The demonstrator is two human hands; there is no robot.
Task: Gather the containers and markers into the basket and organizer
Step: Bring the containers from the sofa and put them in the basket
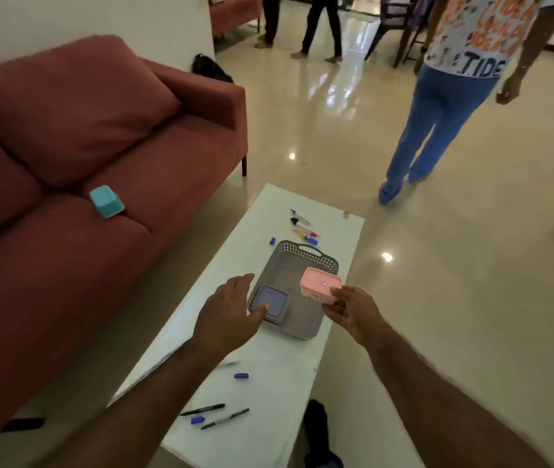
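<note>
Over the grey basket the right hand pinches a pink lidded container by its near edge, thumb on the lid and fingers curled beneath, holding it above the basket's right rim. The container is a rounded rectangle of smooth plastic with a small sticker on the lid. The left hand hangs at the basket's left rim, fingers relaxed and spread, gripping nothing; its thumb reaches toward a blue lidded container that sits inside the basket, in the near left corner. The basket is a shallow rectangular plastic tray with perforated walls and a cut-out handle at its far end, standing on a smooth white worktop.

Just beyond the basket's far end lie a loose blue cap and a small cluster of markers, black, red and blue. On the near side of the basket, toward the worktop's end, lie two black markers and two more blue caps. Well left of the basket, a teal container rests upside down on the seat of a red fabric sofa.
</note>
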